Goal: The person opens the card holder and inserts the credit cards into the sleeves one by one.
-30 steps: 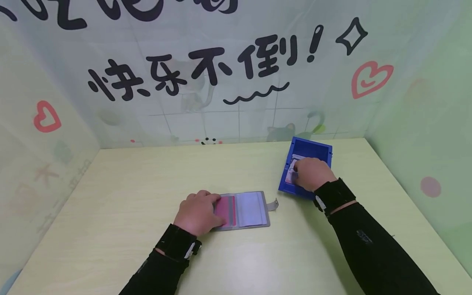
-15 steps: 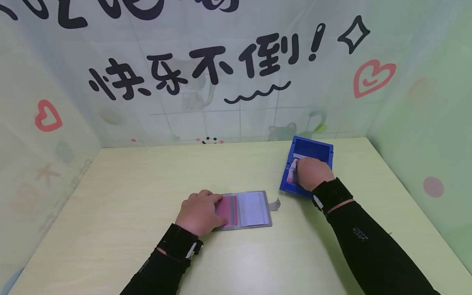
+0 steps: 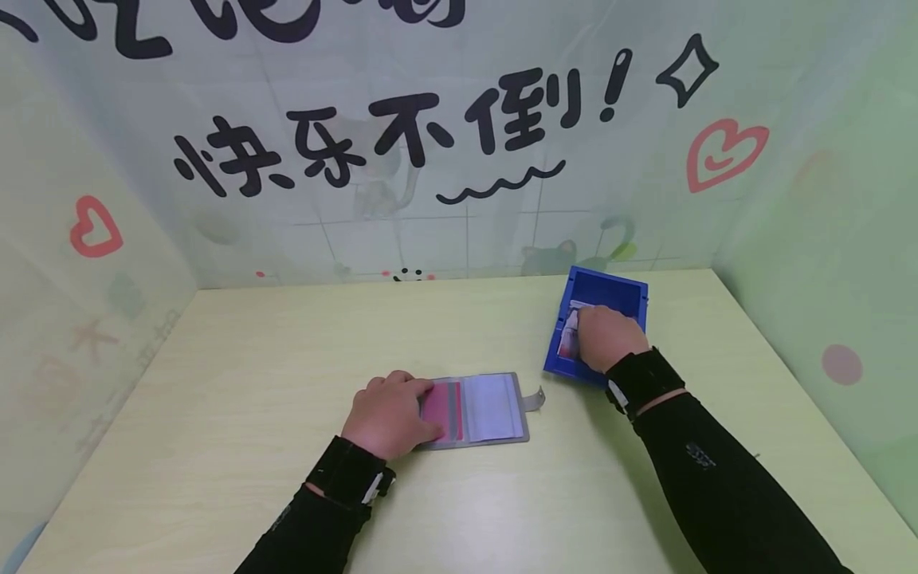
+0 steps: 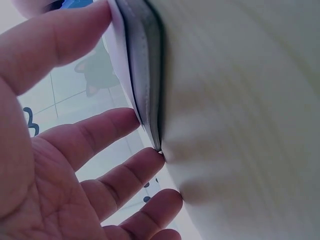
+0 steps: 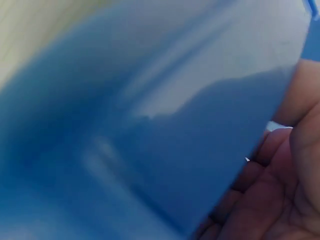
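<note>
An open wallet-like holder [image 3: 495, 408] with a grey border, a pink left panel, a pale right panel and a strap lies on the table. My left hand [image 3: 387, 414] rests at its left end. In the left wrist view the thumb touches the inner face, and the fairly straight fingers reach the edge and tabletop. A blue box [image 3: 610, 283] stands at the right, with a printed card [image 3: 568, 341] lying inside. My right hand [image 3: 610, 339] reaches down into this box, fingers bent. What its fingertips touch is hidden behind the hand and, in the right wrist view, the box wall.
The pale wooden table [image 3: 287, 343] runs back to a printed cloth backdrop [image 3: 430, 239]. Further cloth panels close off the left and right sides. The holder's strap [image 3: 534, 400] sticks out towards the box.
My right hand has shifted slightly inside the blue box, and a bit more of the card's lower part shows. The left hand and the holder keep their places.
</note>
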Available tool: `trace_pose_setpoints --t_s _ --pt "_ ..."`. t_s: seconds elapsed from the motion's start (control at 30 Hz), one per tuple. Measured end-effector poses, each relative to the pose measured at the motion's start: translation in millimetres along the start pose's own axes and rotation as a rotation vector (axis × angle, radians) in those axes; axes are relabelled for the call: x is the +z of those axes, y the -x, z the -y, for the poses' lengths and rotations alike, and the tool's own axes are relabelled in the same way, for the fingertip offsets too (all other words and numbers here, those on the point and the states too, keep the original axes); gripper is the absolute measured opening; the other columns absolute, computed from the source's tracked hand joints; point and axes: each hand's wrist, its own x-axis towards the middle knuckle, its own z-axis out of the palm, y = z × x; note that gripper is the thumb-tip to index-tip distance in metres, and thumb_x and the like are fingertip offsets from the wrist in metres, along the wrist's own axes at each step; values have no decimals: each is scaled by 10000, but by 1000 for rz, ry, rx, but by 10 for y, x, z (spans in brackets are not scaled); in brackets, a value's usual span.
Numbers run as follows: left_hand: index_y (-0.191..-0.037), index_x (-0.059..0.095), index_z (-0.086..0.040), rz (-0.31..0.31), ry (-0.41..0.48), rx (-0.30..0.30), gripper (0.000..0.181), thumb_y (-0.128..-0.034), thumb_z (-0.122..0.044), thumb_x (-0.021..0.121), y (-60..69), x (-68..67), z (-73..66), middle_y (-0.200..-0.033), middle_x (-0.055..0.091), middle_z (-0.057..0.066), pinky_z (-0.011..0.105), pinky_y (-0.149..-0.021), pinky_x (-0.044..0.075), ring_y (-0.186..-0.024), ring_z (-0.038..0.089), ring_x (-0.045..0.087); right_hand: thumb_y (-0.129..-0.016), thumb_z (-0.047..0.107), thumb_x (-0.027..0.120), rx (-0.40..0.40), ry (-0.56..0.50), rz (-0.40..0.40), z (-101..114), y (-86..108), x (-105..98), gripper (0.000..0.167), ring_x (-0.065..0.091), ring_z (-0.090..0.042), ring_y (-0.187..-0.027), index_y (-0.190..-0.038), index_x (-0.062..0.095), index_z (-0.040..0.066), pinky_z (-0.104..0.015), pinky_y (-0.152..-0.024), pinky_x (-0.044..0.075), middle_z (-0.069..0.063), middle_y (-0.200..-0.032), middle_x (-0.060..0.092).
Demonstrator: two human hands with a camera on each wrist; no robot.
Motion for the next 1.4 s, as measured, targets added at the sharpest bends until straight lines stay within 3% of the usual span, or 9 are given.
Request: trace_pose_setpoints --t_s 0.3,0.53,0.83,1.03,1.2,1.3,1.4 --pt "-1389 698 -162 3 -11 7 662 -815 -454 850 5 6 -2 -1365 661 144 582 -967 519 -1161 400 606 -1034 56 522 -22 -150 17 -63 46 -103 215 666 -308 -851 -1141 658 -70 -535 -924 592 -219 -1015 727" --pt "-1394 696 -165 7 -19 3 673 -814 -465 857 10 10 7 -1373 658 144 574 -959 524 -1160 399 607 -1046 44 464 -1 -276 8 -64 180 -180 254 651 -316 -905 -1204 646 -37 -531 -902 594 -211 -1087 713" --pt "-1399 694 -169 10 -16 1 670 -815 -456 854 31 2 4 -1382 654 143 578 -970 521 -1178 407 602 -1081 139 481 107 -454 -206 20 419 -290 306 676 -381 -913 -1330 482 -39 -552 -850 607 -288 -1186 672" --pt "-1404 691 -172 10 -21 2 672 -818 -459 852 33 -6 -5 -1383 652 138 579 -972 516 -1185 409 598 -1084 110 507 22 -557 -294 269 553 -307 256 678 -376 -990 -1308 558 -5 -528 -845 639 -225 -1188 667" --pt "-1409 686 -174 13 -19 3 674 -821 -459 850 29 -8 -14 -1375 652 131 574 -973 514 -1173 402 598 -1078 102 534 -47 -681 -218 569 569 -119 273 636 -308 -1011 -1312 647 19 -390 -808 631 -163 -1170 672" --pt "-1411 686 -177 15 -26 1 678 -821 -466 853 22 -9 -17 -1372 653 130 568 -970 516 -1157 393 599 -1073 110 551 -42 -773 -133 727 559 27 308 598 -276 -978 -1360 641 40 -298 -724 548 -139 -1178 641" --pt "-1410 688 -181 16 -32 -2 675 -822 -470 851 16 -9 -17 -1362 655 129 566 -965 521 -1140 385 601 -1061 117 582 -31 -844 -61 848 542 163 342 577 -258 -960 -1394 637 62 -281 -682 484 -119 -1183 624"
